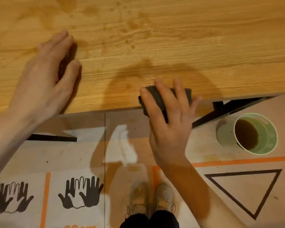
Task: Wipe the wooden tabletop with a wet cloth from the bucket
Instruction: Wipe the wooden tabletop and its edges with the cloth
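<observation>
The wooden tabletop point(155, 38) fills the upper half of the head view, with darker damp streaks on it. My right hand point(168, 125) lies flat with straight fingers on a dark folded cloth point(156, 99) at the table's near edge; part of the cloth hangs over the edge. My left hand point(46, 71) rests flat on the tabletop at the left, fingers straight, holding nothing. A green bucket point(266, 129) with brown water stands on the floor at the right, below the table edge.
Black table supports point(229, 109) show under the near edge. The floor has orange tape lines point(243, 161), a black triangle outline point(247, 190) and painted handprints point(81, 191). My shoes point(151, 198) stand close to the table.
</observation>
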Demonstrator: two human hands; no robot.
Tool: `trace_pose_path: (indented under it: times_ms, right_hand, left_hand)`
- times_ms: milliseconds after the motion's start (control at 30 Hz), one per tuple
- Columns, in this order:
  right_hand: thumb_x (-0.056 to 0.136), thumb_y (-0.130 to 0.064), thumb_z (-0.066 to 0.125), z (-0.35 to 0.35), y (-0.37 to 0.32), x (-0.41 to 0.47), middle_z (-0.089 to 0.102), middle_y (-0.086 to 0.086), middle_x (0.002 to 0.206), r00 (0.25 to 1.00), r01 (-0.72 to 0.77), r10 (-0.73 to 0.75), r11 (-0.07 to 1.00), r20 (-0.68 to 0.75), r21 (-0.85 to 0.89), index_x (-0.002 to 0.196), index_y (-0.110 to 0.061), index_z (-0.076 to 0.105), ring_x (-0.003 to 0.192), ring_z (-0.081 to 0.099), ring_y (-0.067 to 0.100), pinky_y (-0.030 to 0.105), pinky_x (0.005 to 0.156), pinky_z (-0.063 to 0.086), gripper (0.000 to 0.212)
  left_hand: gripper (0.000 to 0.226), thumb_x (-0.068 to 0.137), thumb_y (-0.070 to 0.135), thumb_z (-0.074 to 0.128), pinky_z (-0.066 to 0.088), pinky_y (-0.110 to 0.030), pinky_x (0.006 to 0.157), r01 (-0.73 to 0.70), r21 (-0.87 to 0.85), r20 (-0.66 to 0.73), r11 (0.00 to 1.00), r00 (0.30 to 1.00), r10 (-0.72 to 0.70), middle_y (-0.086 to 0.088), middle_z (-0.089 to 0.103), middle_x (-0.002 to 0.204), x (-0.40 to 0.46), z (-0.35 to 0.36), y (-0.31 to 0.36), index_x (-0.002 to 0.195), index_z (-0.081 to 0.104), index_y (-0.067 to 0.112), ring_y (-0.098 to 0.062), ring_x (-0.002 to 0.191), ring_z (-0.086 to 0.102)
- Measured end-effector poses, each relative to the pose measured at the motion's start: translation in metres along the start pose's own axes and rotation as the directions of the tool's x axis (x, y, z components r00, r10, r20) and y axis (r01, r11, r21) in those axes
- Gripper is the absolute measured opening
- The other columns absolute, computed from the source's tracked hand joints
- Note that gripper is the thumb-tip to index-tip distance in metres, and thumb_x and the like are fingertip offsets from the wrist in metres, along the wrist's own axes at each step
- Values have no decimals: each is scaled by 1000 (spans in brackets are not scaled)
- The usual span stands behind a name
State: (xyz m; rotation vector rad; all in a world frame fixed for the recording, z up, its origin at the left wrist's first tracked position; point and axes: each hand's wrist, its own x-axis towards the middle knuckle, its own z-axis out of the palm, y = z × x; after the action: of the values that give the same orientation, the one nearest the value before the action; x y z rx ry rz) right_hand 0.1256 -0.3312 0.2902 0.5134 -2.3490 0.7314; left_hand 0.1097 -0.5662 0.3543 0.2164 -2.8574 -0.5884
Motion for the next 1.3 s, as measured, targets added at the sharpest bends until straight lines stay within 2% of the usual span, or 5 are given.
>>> trace_pose_path:
  times_ms: [333,767,933,1067,1300]
  right_hand:
    - [97,-6,57,-53,66,13,52,12,140,956,223,-174,953,236,-203,138,-21,48,133,46,29,48,118,6,45]
    - [95,-5,29,-14,-48,45,39,12,151,731,330,-392,919,558,214,142,-8,45,142,31,31,44,121,13,50]
    - [97,-14,42,-84,53,55,33,10,155,748,140,-140,989,649,51,145,-8,41,146,21,29,50,120,15,48]
    - [96,-9,39,-95,48,60,32,17,147,829,-210,145,976,541,59,141,-8,46,137,31,27,21,115,22,45]
    - [96,-6,45,-46,7,80,44,6,148,766,-18,-96,985,635,171,134,-9,53,147,17,28,44,122,2,39]
  left_hand:
    - [56,104,35,34,17,-41,127,29,5,45,1000,999,-29,0,29,164,-4,0,-3,156,35,14,-15,153,22]
    - [51,107,25,31,17,-38,126,36,-23,72,999,997,-35,0,28,165,-6,-6,1,156,35,12,-14,154,21]
    - [48,107,16,38,8,-20,125,49,-63,49,997,998,-46,-1,29,164,-6,-3,-2,155,37,10,-12,153,21]
    - [47,106,12,41,6,-16,124,44,-115,36,992,999,-40,-3,32,162,-6,-2,-3,152,40,5,-11,151,24]
    - [48,106,18,38,6,-17,124,75,-99,29,992,997,-72,0,33,163,-5,-5,2,152,41,8,-3,150,21]
